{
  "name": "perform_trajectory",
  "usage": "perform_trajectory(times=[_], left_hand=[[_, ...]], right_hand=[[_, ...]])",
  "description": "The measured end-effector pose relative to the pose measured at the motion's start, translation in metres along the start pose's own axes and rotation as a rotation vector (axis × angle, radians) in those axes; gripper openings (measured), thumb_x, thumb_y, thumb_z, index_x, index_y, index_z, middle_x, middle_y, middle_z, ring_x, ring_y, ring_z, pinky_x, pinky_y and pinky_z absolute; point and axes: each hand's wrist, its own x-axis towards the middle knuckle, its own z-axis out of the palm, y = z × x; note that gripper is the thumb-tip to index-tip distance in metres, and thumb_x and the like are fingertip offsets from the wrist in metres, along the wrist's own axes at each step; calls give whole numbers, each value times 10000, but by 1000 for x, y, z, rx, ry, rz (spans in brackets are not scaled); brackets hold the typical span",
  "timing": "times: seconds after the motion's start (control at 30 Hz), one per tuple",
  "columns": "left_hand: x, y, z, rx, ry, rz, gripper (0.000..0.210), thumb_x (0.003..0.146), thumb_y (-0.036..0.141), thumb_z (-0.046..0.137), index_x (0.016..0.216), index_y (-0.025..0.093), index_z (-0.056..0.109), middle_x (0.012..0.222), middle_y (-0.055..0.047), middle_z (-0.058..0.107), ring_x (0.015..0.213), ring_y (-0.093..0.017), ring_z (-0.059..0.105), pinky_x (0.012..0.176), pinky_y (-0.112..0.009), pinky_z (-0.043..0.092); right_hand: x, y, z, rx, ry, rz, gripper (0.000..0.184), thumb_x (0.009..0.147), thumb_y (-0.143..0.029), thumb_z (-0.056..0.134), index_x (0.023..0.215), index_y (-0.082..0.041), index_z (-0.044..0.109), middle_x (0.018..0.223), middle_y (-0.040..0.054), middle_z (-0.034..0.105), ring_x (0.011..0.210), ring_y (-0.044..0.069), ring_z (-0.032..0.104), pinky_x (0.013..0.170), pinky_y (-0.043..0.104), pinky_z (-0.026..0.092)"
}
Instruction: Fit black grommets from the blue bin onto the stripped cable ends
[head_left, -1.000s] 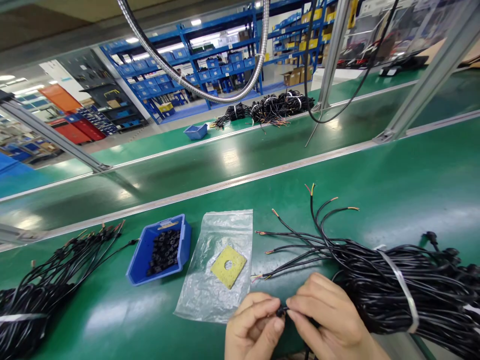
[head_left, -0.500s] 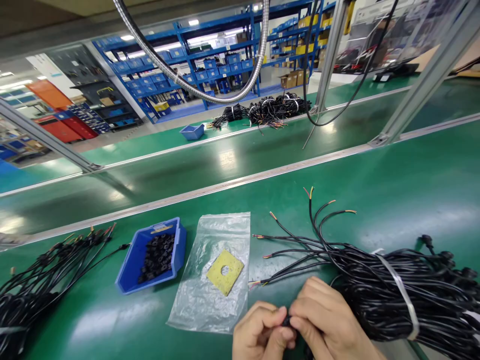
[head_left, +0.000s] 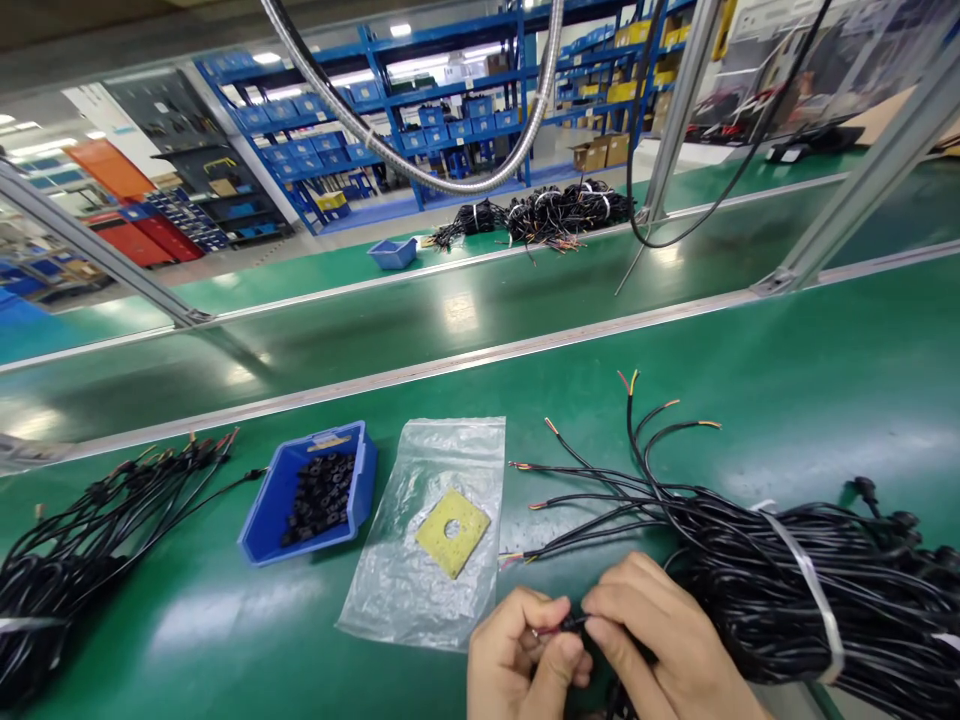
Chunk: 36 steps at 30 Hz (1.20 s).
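Low in the picture, my left hand (head_left: pixel 521 650) and my right hand (head_left: pixel 660 640) meet at a black cable (head_left: pixel 576 622). My right thumb and forefinger pinch it. My left fingers close around its end, where reddish wire shows between them. A small dark piece sits on the cable at the fingertips; its exact shape is too small to tell. Beside my right hand lies a thick bundle of black cables (head_left: pixel 765 570), tied with a pale band, its stripped coloured wire ends fanning out to the left.
A blue bin (head_left: pixel 255 535) holds many small black parts (head_left: pixel 322 495). Between it and my hands lies a clear plastic bag (head_left: pixel 390 590) with a yellow square pad (head_left: pixel 454 533) that has a round hole. Another cable bundle (head_left: pixel 67 580) lies far left. A metal rail (head_left: pixel 420 365) runs behind.
My fingertips have parted slightly, and reddish wire now shows between my left fingers beside the dark piece. The view has shifted a little; the things on the table stay put.
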Motion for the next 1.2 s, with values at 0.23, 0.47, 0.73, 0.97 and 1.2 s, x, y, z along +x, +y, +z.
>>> perform_trajectory(times=[0.23,0.47,0.73,0.97,1.2], left_hand=[[0,-9,-8,148,-110,167,133,835,346,807,860,216,795,736,-3,640,537,-89,625,514,-174,539],[2,-16,-15,387,-176,333,96,891,283,732,814,227,749,674,-2,665,538,-106,579,541,-190,498],[-1,-10,-9,271,-126,123,178,857,368,773,817,196,747,712,6,616,529,-89,594,507,-171,497],[-1,-9,-12,226,-140,113,143,855,322,781,835,187,737,729,5,607,538,-92,607,514,-179,501],[10,12,-15,574,-354,385,122,833,90,737,843,210,712,707,-6,696,612,-130,645,602,-199,524]], right_hand=[[2,-1,-5,96,-103,19,307,1058,-204,386,785,-195,527,690,4,518,653,143,492,619,287,366],[-1,0,-3,65,-117,6,253,986,-85,417,777,-192,510,681,4,510,639,140,470,598,285,343],[-6,2,-1,16,-91,15,176,969,-85,454,866,-181,560,721,17,548,663,159,488,617,303,373],[0,0,-6,108,-85,55,180,945,-61,462,860,-189,556,721,8,548,662,154,493,614,298,380],[-3,-1,-7,120,-129,44,197,930,-47,450,830,-187,545,692,7,533,642,148,484,601,297,362]])
